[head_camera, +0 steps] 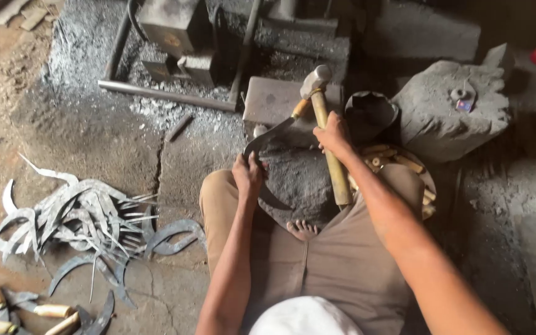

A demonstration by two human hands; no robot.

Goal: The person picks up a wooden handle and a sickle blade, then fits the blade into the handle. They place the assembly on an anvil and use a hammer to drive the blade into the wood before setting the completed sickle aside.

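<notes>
Sickle blade (268,138) gripped by left hand (247,174); right hand (333,133) clasps hammer (324,124).

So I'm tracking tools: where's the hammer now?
In the head view, the hammer is right of centre, gripped by the right hand, its head above the sickle blade.

Soft daylight falls from the left of the frame, leaving the dirt floor (94,142) and the pile of curved blades (75,217) at lower left evenly lit, their metal giving off pale sheen without harsh glare. Toward the upper right and right edge the picture sinks into deep shadow, with detail lost in the dark. The forearms catch warm light along their upper sides. Focus is fairly sharp in the centre; the white cap (305,317) at the bottom edge is soft and slightly overexposed.
</notes>
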